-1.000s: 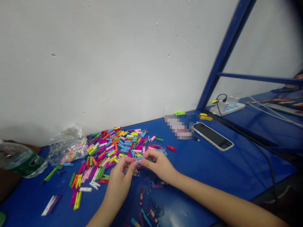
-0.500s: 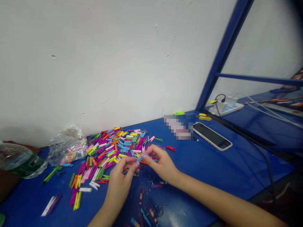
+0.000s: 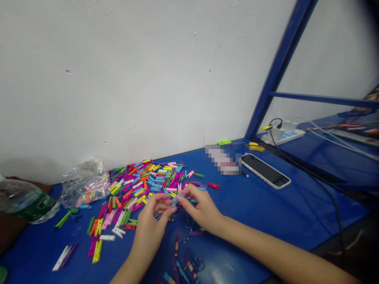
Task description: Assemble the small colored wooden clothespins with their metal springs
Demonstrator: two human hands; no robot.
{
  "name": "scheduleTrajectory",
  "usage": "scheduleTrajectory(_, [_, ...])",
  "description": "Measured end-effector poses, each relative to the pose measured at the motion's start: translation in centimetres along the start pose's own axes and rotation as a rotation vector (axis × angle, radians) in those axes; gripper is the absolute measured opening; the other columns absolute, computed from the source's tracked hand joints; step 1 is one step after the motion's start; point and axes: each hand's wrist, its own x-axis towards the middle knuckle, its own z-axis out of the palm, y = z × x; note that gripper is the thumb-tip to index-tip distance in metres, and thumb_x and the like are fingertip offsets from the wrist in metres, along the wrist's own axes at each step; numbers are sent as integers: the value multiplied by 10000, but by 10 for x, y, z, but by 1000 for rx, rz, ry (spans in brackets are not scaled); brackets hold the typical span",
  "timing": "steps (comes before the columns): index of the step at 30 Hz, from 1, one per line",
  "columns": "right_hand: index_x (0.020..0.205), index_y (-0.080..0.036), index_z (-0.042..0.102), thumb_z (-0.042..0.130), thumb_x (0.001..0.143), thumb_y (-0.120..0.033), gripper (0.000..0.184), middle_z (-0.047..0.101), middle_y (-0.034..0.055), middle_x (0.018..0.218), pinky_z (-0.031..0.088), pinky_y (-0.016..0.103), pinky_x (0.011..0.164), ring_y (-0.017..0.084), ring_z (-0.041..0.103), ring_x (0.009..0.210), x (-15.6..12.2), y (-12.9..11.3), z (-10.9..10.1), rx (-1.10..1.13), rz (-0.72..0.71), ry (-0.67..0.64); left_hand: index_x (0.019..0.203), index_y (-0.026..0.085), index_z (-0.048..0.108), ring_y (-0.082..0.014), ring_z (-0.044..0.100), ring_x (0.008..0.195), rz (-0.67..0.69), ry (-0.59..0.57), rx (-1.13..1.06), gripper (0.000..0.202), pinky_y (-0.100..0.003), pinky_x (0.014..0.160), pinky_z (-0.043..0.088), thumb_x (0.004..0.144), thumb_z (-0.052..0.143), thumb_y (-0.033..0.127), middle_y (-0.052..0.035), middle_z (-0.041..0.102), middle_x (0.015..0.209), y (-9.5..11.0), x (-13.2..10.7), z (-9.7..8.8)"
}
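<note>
Between the fingertips of both hands is a small blue clothespin (image 3: 175,201), partly covered by the fingers. My left hand (image 3: 156,211) pinches its near end with thumb and fingers. From the other side, my right hand (image 3: 199,205) grips it between thumb and forefinger. Behind the hands spreads a large pile of colourful clothespins (image 3: 154,179) on the blue table (image 3: 245,221). Below them lie loose clothespin halves (image 3: 177,248) and small wire springs (image 3: 201,263), dim and hard to separate.
At left are a clear plastic bag (image 3: 85,185) and a large plastic bottle (image 3: 32,203). To the right lie a phone (image 3: 265,170), a yellow-handled tool (image 3: 256,146) and a power strip (image 3: 284,136) with cables. A white wall (image 3: 133,79) rises behind the table.
The hands stay in nearly the same place. My left fingers have shifted around the blue clothespin, which is now more covered and turned slightly.
</note>
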Motion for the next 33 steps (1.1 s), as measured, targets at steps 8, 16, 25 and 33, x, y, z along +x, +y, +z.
scheduleTrajectory(8, [816,-158,532,416,819,-205,125,608,54,742,443,244,666,147,573,707,-4,3,-1,-228,-298,-5,850,193,420,-74,559,587,-110,-11,-189,290,-179,575,446,636,612,150,55,546,677,-3,3,1])
scheduleTrajectory(16, [836,-154,531,426,811,-178,110,624,65,784,455,237,678,147,584,736,-5,4,0,-299,-396,8,842,203,372,-46,526,517,-136,1,-286,341,-145,520,411,622,619,119,70,558,655,1,0,2])
scheduleTrajectory(25, [836,-155,530,406,819,-192,131,623,63,776,443,223,612,140,585,680,-6,5,0,-379,-389,-26,771,212,322,-33,503,492,-131,-9,-307,322,-141,505,390,637,595,105,88,546,663,4,-2,4])
scheduleTrajectory(33, [816,-158,540,423,814,-220,132,575,23,678,385,195,511,109,522,565,-2,-1,-2,-232,-165,-105,765,211,313,-53,525,505,-137,7,-260,320,-165,515,405,638,590,114,82,547,653,1,0,3])
